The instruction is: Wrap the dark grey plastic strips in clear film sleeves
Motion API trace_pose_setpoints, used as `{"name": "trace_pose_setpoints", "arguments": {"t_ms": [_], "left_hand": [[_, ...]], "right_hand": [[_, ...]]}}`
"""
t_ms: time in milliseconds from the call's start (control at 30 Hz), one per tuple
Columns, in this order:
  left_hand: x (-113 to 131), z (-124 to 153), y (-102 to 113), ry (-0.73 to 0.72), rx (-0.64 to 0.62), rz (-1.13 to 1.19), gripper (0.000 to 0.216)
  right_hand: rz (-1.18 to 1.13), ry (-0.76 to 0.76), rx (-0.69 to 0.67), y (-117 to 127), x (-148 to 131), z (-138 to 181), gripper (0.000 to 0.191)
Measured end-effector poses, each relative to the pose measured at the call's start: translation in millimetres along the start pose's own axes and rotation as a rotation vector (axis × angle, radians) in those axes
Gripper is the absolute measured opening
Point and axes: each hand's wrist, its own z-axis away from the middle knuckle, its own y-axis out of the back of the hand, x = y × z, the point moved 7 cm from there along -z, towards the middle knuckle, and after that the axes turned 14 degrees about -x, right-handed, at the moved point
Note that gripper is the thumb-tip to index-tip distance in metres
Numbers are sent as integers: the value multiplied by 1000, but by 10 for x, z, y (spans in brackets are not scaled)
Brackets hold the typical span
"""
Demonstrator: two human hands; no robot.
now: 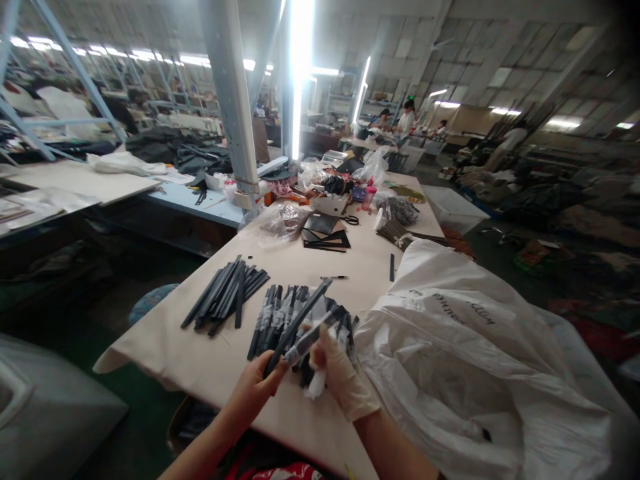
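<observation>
My left hand (263, 375), bare, is closed around the lower ends of long dark strips (299, 325), which point up and away to the right. A pale, shiny wrap shows on one of them. My right hand (337, 373), in a whitish glove, is closed right beside these strips, its fingers curled and slightly blurred; what they grip is hidden. A crumpled white piece (316, 385) shows under the gloved fingers. Just beyond my hands lie several wrapped strip bundles (275, 317), side by side. A pile of loose dark strips (225, 293) lies to the left.
The cloth-covered table (210, 363) carries a pen (334, 277), black flat pieces (325, 233), scissors (351, 220) and a clear plastic bag (283, 223). A large white sack (450, 333) bulges along the right edge. A metal post (233, 93) rises at the back left.
</observation>
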Motion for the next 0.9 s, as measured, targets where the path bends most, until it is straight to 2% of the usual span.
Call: {"name": "trace_pose_setpoints", "arguments": {"t_ms": [67,200,367,467,533,667,800,900], "left_hand": [[-59,5,1,6,-13,-15,35],[-199,-155,18,-4,34,-92,32],[-443,-716,219,97,174,-370,27],[-538,-1049,298,146,188,-445,23],[-542,-1148,330,152,185,-470,23],[-368,-1029,342,116,185,-492,31],[-108,-828,-6,40,-7,-236,38],[49,-727,-218,43,-27,-128,33]], "right_hand": [[-34,45,60,77,5,-22,44],[-63,-92,50,168,250,-83,40],[-228,-35,146,670,191,-215,33],[-277,-74,160,902,131,-303,32],[-268,-83,157,965,117,-343,31],[-221,-41,190,947,116,-407,33],[-177,27,169,749,78,-458,34],[-168,50,121,563,38,-405,33]]}}
